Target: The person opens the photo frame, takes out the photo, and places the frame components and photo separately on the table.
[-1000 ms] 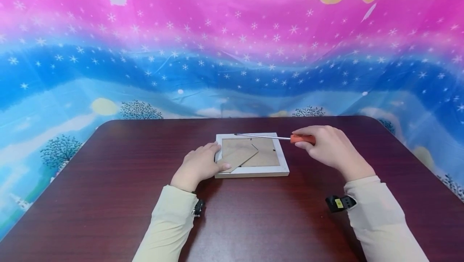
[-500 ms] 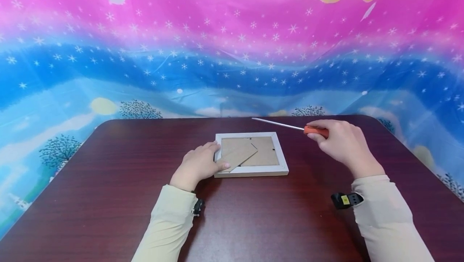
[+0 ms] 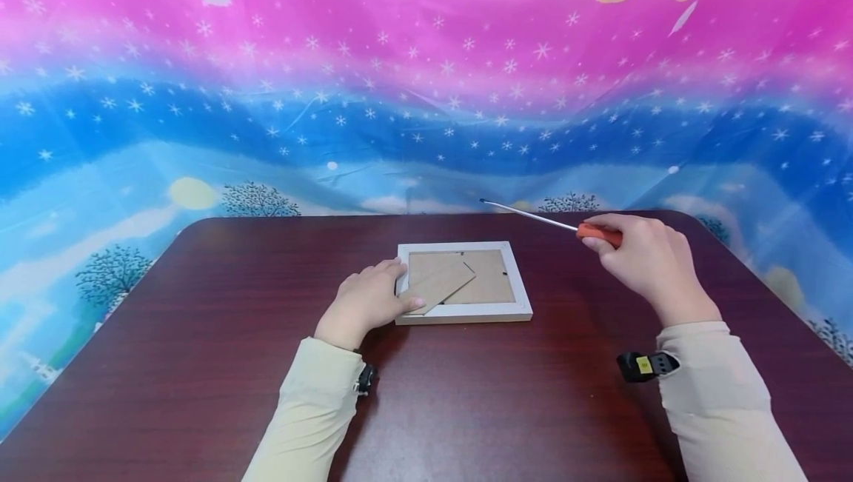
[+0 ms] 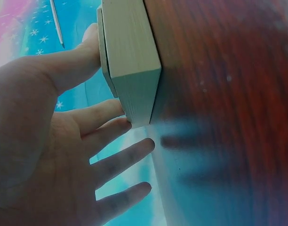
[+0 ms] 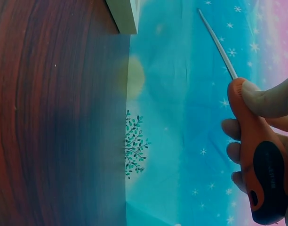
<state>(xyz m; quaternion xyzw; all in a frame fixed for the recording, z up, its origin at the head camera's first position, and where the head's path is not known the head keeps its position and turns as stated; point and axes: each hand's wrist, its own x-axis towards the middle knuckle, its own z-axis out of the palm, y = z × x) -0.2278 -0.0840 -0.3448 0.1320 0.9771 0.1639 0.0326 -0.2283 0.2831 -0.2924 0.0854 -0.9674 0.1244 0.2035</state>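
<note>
A picture frame (image 3: pixel 481 312) with a white back rim lies face down on the table. Its brown backboard (image 3: pixel 489 289) faces up, and a slanted stand flap (image 3: pixel 440 293) lies across it. My left hand (image 3: pixel 363 306) is at the frame's left side, thumb on the flap near the front corner. In the left wrist view its fingers (image 4: pixel 125 157) are straight and spread, the upper two touching the frame's side. My right hand (image 3: pixel 649 263) grips a screwdriver (image 5: pixel 250 117) by its orange and black handle. The shaft points left and up in the air, tip away from the frame.
The dark red-brown table (image 3: pixel 466 400) has a glossy top. Behind it hangs a pink and blue cloth backdrop (image 3: pixel 373 112) with snowflakes and trees. A black strap device (image 3: pixel 646 366) sits on the right wrist, another (image 3: pixel 365 378) on the left.
My right hand has moved right and lifted the screwdriver; its tip was over the frame's far rim and is now up and clear of it. The left hand and frame have stayed put.
</note>
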